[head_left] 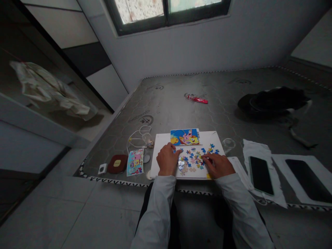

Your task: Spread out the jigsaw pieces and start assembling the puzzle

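Observation:
A loose heap of small jigsaw puzzle pieces (pixel 192 159) lies on a white board (pixel 161 138), some coloured side up, some pale or shiny side up. My left hand (pixel 167 160) is over the board's left part, its curled fingers and thumb at a small blue puzzle piece. On the other side of the heap, my right hand (pixel 219 166) has its thumb and fingertips drawn together at a puzzle piece; the fingertips partly hide it. A picture card (pixel 185 137) with yellow and pink cartoon figures on blue lies at the board's back edge, beyond both hands.
Left of the board are a second cartoon picture (pixel 135 162), a brown rounded case (pixel 117 164), a small white cube (pixel 102 168) and a white cable. To the right lie a phone (pixel 260 175) on white paper and another dark slab (pixel 308 180). Farther back are a red packet (pixel 197 99) and a black bag-like item (pixel 275 102).

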Available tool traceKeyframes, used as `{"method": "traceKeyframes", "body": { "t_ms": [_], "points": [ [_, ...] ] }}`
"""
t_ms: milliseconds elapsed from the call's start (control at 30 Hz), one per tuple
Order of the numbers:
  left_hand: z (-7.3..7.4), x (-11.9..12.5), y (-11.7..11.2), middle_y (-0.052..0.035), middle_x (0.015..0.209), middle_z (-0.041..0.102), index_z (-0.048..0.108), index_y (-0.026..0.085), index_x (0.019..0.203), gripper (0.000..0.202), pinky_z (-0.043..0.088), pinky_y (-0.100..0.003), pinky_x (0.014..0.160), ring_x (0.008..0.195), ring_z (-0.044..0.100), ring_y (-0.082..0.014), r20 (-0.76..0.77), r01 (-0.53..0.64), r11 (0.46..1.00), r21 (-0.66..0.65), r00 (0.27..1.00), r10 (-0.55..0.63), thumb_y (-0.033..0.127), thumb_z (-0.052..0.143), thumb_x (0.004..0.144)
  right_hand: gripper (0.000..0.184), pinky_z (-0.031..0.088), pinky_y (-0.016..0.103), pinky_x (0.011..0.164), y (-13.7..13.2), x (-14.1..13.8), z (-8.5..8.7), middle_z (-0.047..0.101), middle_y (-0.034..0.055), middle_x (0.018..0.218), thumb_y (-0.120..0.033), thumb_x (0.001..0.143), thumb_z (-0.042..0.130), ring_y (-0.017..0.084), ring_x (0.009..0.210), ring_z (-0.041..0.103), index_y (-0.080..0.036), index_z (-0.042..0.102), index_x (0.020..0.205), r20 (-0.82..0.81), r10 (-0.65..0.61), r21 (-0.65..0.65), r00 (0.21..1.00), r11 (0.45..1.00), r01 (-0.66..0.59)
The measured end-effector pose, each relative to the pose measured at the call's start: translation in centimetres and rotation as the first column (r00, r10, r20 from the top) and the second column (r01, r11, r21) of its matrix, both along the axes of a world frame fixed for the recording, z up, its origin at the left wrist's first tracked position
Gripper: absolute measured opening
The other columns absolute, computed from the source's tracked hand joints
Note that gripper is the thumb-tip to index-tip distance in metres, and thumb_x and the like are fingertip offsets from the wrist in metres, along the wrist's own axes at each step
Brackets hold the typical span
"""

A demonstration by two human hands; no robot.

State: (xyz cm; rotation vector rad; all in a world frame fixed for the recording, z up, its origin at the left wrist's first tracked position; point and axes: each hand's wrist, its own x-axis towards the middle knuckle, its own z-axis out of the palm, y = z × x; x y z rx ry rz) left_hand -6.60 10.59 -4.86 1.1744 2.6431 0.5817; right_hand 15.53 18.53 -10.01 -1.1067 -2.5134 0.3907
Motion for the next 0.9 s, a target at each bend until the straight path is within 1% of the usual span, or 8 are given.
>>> {"method": "traceKeyframes", "body": {
  "t_ms": [133, 233, 333, 433, 567, 700, 800, 900],
  "points": [
    [0.5, -1.4, -0.6, 0.0014, 0.090, 0.072, 0.067, 0.027, 0.087, 0.024, 0.037, -0.026, 0.065, 0.083, 0.064, -0.0179, 0.020, -0.001, 1.000, 0.000, 1.000, 0.001, 0.048, 0.076, 0.077, 0.031, 0.049, 0.033, 0.077, 0.1, 0.2, 0.1, 0.077, 0.0043, 0.104, -0.039, 0.098, 0.047, 0.021, 0.092, 0.071, -0.025, 0.074, 0.104, -0.013, 0.017, -0.015, 1.000, 1.000, -0.018],
    [0.7, -2.3, -1.0, 0.0015, 0.087, 0.072, 0.068, 0.027, 0.085, 0.022, 0.037, -0.026, 0.066, 0.081, 0.064, -0.0179, 0.020, -0.024, 0.999, -0.032, 0.999, 0.025, 0.045, 0.077, 0.077, 0.031, 0.049, 0.033, 0.077, 0.2, 0.3, 0.1, 0.077, 0.0047, 0.104, -0.039, 0.097, 0.047, 0.021, 0.092, 0.071, -0.025, 0.074, 0.105, -0.022, 0.013, -0.024, 1.000, 1.000, -0.013],
    [0.4, -2.2, -1.0, 0.0013, 0.086, 0.072, 0.067, 0.027, 0.082, 0.023, 0.037, -0.026, 0.065, 0.081, 0.065, -0.0190, 0.029, -0.032, 0.998, -0.056, 0.999, 0.034, 0.046, 0.078, 0.074, 0.031, 0.049, 0.034, 0.077, 0.1, 0.3, 0.1, 0.077, 0.0049, 0.104, -0.040, 0.097, 0.047, 0.021, 0.092, 0.070, -0.025, 0.074, 0.105, -0.023, 0.006, -0.019, 1.000, 1.000, -0.006],
    [0.4, -1.9, -0.8, 0.0005, 0.089, 0.073, 0.068, 0.027, 0.084, 0.026, 0.038, -0.027, 0.066, 0.083, 0.065, -0.0196, 0.021, -0.034, 0.998, -0.045, 0.999, 0.035, 0.048, 0.078, 0.074, 0.032, 0.049, 0.035, 0.077, 0.1, 0.3, 0.1, 0.076, 0.0047, 0.105, -0.040, 0.097, 0.046, 0.022, 0.093, 0.070, -0.025, 0.074, 0.104, -0.020, 0.005, -0.024, 1.000, 1.000, -0.006],
    [1.5, -2.5, -1.3, 0.0006, 0.088, 0.075, 0.071, 0.029, 0.088, 0.025, 0.038, -0.027, 0.065, 0.083, 0.066, -0.0200, 0.011, -0.037, 0.998, -0.052, 0.999, 0.037, 0.050, 0.075, 0.076, 0.032, 0.049, 0.035, 0.077, 0.2, 0.3, 0.0, 0.076, 0.0047, 0.106, -0.040, 0.098, 0.046, 0.022, 0.095, 0.071, -0.025, 0.073, 0.105, -0.020, 0.008, -0.045, 1.000, 0.999, -0.009],
    [2.5, -3.4, -2.2, -0.0032, 0.088, 0.076, 0.076, 0.029, 0.083, 0.028, 0.040, -0.031, 0.067, 0.086, 0.067, -0.0242, -0.014, -0.056, 0.988, -0.142, 0.998, 0.055, 0.057, 0.071, 0.078, 0.032, 0.049, 0.035, 0.078, 0.3, 0.2, -0.2, 0.077, 0.0047, 0.105, -0.040, 0.097, 0.047, 0.022, 0.095, 0.071, -0.025, 0.073, 0.105, -0.016, 0.003, -0.052, 1.000, 0.999, -0.004],
    [2.5, -3.3, -2.2, -0.0073, 0.088, 0.076, 0.077, 0.027, 0.081, 0.032, 0.042, -0.033, 0.068, 0.088, 0.068, -0.0282, -0.025, -0.070, 0.971, -0.230, 0.998, 0.066, 0.058, 0.073, 0.074, 0.031, 0.049, 0.035, 0.081, 0.2, 0.2, -0.3, 0.076, 0.0046, 0.107, -0.038, 0.097, 0.046, 0.022, 0.096, 0.070, -0.025, 0.073, 0.104, -0.028, 0.000, -0.026, 1.000, 1.000, -0.001],
    [2.1, -3.2, -2.1, -0.0075, 0.089, 0.076, 0.076, 0.026, 0.079, 0.030, 0.043, -0.034, 0.070, 0.090, 0.069, -0.0289, -0.007, -0.061, 0.960, -0.273, 0.998, 0.062, 0.054, 0.077, 0.070, 0.029, 0.050, 0.034, 0.080, 0.0, 0.2, -0.3, 0.076, 0.0051, 0.105, -0.037, 0.097, 0.048, 0.022, 0.095, 0.070, -0.025, 0.074, 0.103, -0.038, -0.014, 0.014, 0.999, 1.000, 0.014]
  ]
}}
